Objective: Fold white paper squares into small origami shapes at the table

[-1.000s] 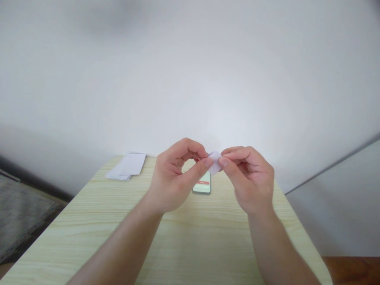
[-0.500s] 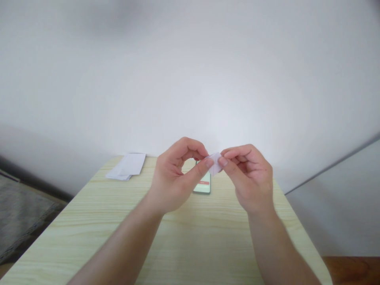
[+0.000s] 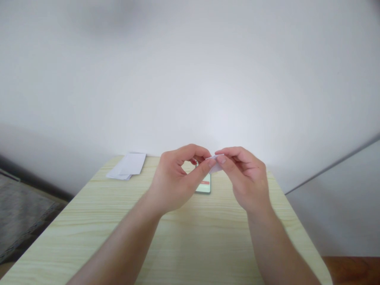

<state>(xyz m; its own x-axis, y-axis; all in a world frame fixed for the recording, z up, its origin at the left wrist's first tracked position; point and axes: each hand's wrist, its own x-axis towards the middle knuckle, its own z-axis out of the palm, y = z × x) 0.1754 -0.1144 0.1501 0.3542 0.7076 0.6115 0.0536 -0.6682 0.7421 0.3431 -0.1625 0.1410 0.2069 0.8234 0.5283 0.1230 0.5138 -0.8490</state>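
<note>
Both hands are raised above a light wooden table point(image 3: 190, 245) and meet over its far half. My left hand point(image 3: 175, 184) pinches a small folded piece of white paper point(image 3: 214, 166) between thumb and forefinger. My right hand point(image 3: 246, 180) pinches the same paper from the other side, its fingers curled. Most of the paper is hidden by the fingertips; only a small tilted corner shows. A phone point(image 3: 203, 187) with a lit screen and a red bar lies on the table right below the hands.
A few white paper sheets point(image 3: 127, 166) lie stacked at the table's far left corner. A plain white wall rises just behind the table. Dark floor shows at the left, wooden floor at the lower right.
Both hands have dropped slightly and closed in on each other. The paper has tipped flatter, so less of it shows between the fingertips.
</note>
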